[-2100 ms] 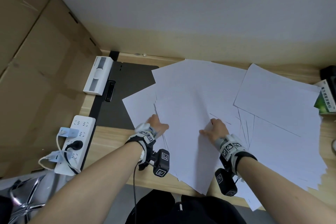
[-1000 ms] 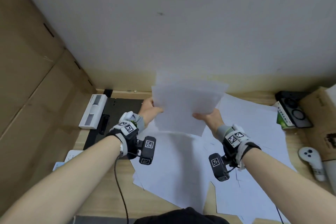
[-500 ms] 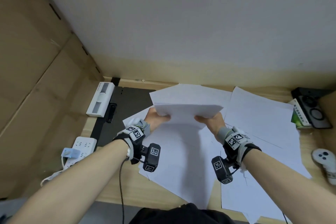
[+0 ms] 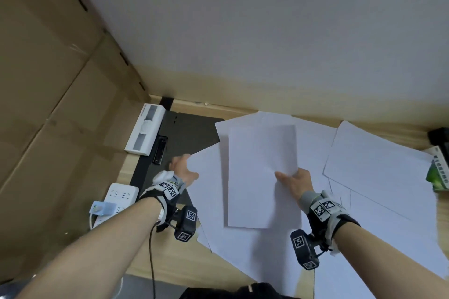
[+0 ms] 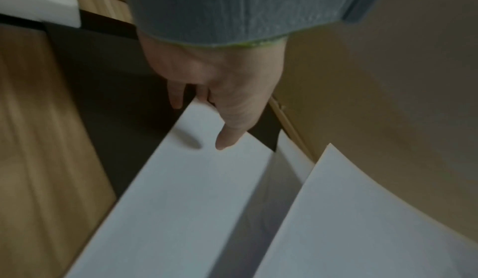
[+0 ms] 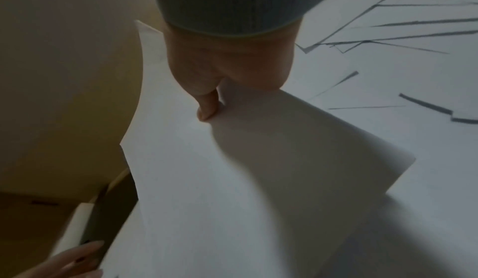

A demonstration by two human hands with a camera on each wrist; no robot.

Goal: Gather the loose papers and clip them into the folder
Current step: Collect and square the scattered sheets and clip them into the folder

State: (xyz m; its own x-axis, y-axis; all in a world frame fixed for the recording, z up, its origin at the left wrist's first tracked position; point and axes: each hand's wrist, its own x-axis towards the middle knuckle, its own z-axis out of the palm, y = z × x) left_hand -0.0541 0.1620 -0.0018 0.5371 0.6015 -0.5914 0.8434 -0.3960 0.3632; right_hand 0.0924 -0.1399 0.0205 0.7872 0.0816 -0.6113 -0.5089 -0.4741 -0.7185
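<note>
My right hand pinches the right edge of a gathered stack of white papers just above the desk, with its thumb on top of the stack. My left hand is at the corner of a loose sheet that overlaps the black folder. In the left wrist view the thumb hovers over that sheet, casting a shadow on it, and the fingers reach past the corner over the folder. The folder's clip lies at its left edge. More loose sheets are spread to the right.
A white box lies beside the folder at the back left, a power strip with plugs at the desk's left edge. Cardboard boxes wall in the left side. A green box and a black device sit at the far right.
Both hands held the stack up between them. Now the left hand has let go and moved left to a sheet by the folder, and the right hand alone holds the stack, lower and flatter.
</note>
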